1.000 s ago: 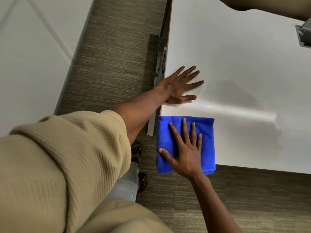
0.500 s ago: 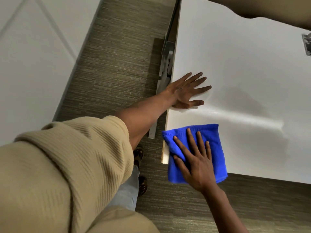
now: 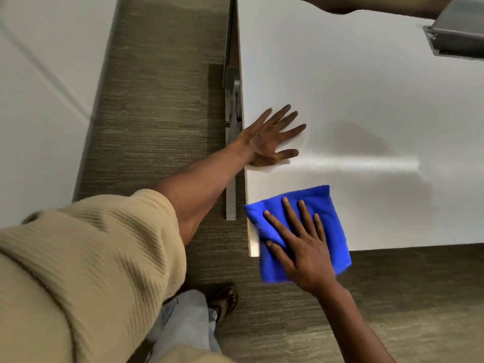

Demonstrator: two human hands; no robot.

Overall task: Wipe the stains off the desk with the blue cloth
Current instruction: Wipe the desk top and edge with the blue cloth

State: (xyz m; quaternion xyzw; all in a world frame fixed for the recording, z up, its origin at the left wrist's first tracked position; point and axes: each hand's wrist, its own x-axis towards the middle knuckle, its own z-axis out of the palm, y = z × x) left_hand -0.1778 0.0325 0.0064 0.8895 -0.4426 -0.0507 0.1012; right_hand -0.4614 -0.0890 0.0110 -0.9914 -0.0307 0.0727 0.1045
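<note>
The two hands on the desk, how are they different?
The left hand lies flat on the bare white desk, while the right hand presses on the blue cloth. The left hand sits farther up the desk's edge; the right hand is at the near corner, where the cloth hangs over. Both are open with fingers spread, palms down.

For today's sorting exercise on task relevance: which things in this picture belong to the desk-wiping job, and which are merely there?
Part of the job:
blue cloth, lying on the desk's near corner
right hand, pressed flat on the cloth
left hand, spread flat on the desk
white desk

Merely there:
grey metal fitting at the desk's far right
carpet
sandalled foot
</note>
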